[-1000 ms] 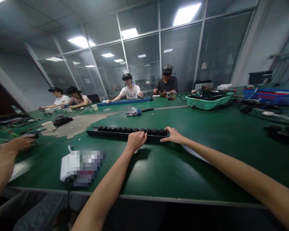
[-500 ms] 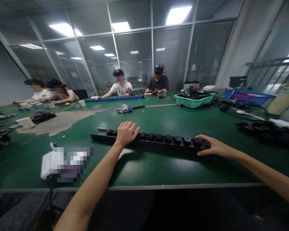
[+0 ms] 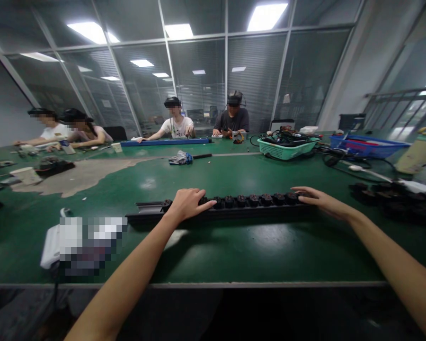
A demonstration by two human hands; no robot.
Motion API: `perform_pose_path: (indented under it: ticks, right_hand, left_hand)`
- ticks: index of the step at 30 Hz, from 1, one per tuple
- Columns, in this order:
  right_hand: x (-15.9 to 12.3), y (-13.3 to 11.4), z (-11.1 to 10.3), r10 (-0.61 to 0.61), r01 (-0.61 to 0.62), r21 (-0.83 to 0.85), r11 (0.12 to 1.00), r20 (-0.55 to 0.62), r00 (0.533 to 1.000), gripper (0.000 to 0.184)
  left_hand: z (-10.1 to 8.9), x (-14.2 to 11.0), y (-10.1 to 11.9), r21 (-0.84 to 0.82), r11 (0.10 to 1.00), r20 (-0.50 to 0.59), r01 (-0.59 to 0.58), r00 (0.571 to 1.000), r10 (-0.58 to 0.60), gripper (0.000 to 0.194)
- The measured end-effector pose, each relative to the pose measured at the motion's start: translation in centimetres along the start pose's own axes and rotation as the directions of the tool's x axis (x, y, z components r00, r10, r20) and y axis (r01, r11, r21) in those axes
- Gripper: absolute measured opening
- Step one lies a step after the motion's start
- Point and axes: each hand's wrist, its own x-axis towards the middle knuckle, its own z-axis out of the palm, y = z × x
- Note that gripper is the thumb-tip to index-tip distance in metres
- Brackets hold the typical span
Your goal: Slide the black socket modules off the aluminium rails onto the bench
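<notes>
A long black power strip housing (image 3: 241,213) lies across the table in front of me, with several round black socket modules (image 3: 241,201) in a row along its channel. My left hand (image 3: 188,203) lies over the left part of the row, its fingers bent over the far side and the thumb stretched along the sockets. One socket module (image 3: 166,205) shows left of that hand, beside a bare stretch of channel (image 3: 149,207). At the housing's right end, my right hand (image 3: 315,198) curls its fingers over the last modules; its thumb is mostly hidden.
Loose black parts (image 3: 394,201) are heaped at the right. Farther back stand a green basket (image 3: 287,149) of cables and a blue basket (image 3: 371,147). A cloth (image 3: 181,158) lies mid-table, a white device (image 3: 55,241) at left. Co-workers (image 3: 177,124) sit across the table.
The row of sockets has shifted right along the channel, baring more of its left end. My left hand has turned rightward; my right hand's grip has loosened and moved over the top. The view has shifted slightly.
</notes>
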Motion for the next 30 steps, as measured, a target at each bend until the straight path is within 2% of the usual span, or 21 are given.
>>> perform_pose_path:
  ticks: [1,3,5,8,14,19,25,30]
  right_hand:
    - [0.2,0.2,0.7,-0.018,0.01,-0.064,0.998,-0.115,0.993,0.059]
    - [0.3,0.5,2.3,-0.094,0.027,-0.202,0.979,-0.329,0.94,0.058]
    - [0.2,0.7,3.6,-0.171,0.048,-0.293,0.955,-0.41,0.896,0.059]
    - [-0.1,0.8,4.3,-0.195,0.043,-0.332,0.942,-0.441,0.876,0.06]
    - [0.0,0.8,4.0,-0.184,0.016,-0.332,0.943,-0.482,0.857,0.059]
    - [0.1,0.9,4.0,-0.165,-0.02,-0.346,0.938,-0.497,0.852,0.057]
    - [0.5,1.3,3.7,-0.106,-0.062,-0.334,0.941,-0.464,0.879,0.058]
    - [1.0,2.0,3.4,-0.142,-0.023,-0.349,0.937,-0.439,0.887,0.059]
  left_hand:
    - [-0.1,0.0,-0.1,-0.009,1.0,0.012,-0.024,1.0,0.025,0.066]
    - [-0.1,-0.1,-0.6,-0.041,0.997,0.023,-0.063,0.998,0.064,0.073]
    - [0.0,-0.2,-1.1,-0.054,0.994,0.05,-0.096,0.994,0.099,0.081]
    - [0.1,-0.3,-1.6,-0.061,0.992,0.112,-0.111,0.987,0.118,0.087]
    - [0.4,0.0,-1.7,-0.031,0.994,0.173,-0.104,0.979,0.108,0.071]
    - [1.5,0.5,-1.9,-0.044,0.995,0.122,-0.087,0.988,0.091,0.072]
    - [3.4,0.7,-2.5,-0.017,0.994,0.027,-0.108,0.994,0.108,0.077]
    - [3.4,0.6,-2.2,-0.001,0.994,0.003,-0.105,0.994,0.105,0.078]
